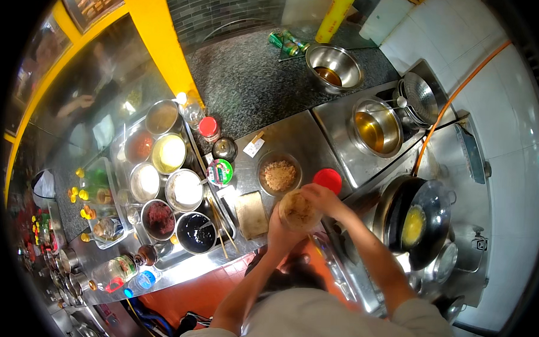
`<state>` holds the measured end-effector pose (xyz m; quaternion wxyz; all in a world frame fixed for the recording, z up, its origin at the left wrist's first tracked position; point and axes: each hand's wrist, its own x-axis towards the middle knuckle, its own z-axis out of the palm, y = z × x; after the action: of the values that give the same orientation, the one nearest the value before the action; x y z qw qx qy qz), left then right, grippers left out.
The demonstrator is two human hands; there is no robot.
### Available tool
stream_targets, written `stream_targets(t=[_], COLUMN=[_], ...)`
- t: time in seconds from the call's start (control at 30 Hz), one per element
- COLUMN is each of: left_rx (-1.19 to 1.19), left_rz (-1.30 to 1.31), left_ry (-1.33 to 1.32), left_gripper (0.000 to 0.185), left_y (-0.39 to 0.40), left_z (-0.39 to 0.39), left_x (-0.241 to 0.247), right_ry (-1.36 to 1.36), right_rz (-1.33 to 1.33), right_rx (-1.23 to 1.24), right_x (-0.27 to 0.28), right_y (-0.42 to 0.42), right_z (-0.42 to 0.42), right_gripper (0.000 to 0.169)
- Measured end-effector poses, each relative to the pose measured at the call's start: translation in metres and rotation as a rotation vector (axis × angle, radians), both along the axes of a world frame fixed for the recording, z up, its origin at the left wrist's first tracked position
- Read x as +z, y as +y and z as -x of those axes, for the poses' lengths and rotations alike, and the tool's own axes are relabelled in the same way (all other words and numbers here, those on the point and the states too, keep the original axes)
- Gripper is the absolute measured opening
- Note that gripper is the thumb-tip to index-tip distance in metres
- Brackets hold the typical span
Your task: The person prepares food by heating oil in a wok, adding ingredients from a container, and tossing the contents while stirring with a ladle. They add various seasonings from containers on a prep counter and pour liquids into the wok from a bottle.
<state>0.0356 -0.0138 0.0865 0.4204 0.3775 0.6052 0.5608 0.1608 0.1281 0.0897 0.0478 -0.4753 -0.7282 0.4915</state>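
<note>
My left hand [283, 233] is wrapped round the side of an open jar [298, 213] of brown crumbly food. My right hand [319, 198] is at the jar's rim, with its fingers over the opening; whether they pinch any of the food cannot be told. Just beyond the jar, a metal bowl [261, 177] holds a heap of light brown crumbly food [280, 175]. Beside my right hand lies a round red lid [327, 179] on the steel counter. A folded beige cloth [251, 214] lies left of my left hand.
Metal pots of sauces and powders stand at left, including a dark sauce pot [196, 232] and chopsticks [223, 227]. At right a wok [421, 223] holds something yellow. Bowls of amber liquid [393, 141] stand behind, near strainers [419, 100]. An orange hose [459, 88] crosses the wall.
</note>
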Motion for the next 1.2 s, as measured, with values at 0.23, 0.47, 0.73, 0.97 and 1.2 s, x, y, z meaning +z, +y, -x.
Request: stream_targets(t=[0.23, 0.47, 0.73, 0.97, 1.2], left_rx=[0.037, -0.030, 0.264, 0.316, 0.327], left_rz=[-0.018, 0.041, 0.028, 0.592, 0.309], left_ry=[0.204, -0.010, 0.522, -0.381, -0.287], left_gripper=[0.103, 0.097, 0.087, 0.040, 0.034], left_y=[-0.024, -0.005, 0.043, 0.068, 0.092], left_z=[0.002, -0.004, -0.048, 0.013, 0.076], left_x=[-0.030, 0.000, -0.033, -0.108, -0.118], right_ry=[-0.492, -0.690, -0.170, -0.277, -0.305], right_rz=[-0.532, -0.461, -0.589, -0.880, -0.868], right_rx=[-0.270, -0.016, -0.066, -0.104, -0.147], right_x=[-0.045, -0.074, 0.059, 0.025, 0.025], right_y=[0.021, 0.041, 0.038, -0.014, -0.029], right_z=[-0.025, -0.050, -0.035, -0.015, 0.007], right_gripper=[0.068, 0.098, 0.086, 0.073, 0.080])
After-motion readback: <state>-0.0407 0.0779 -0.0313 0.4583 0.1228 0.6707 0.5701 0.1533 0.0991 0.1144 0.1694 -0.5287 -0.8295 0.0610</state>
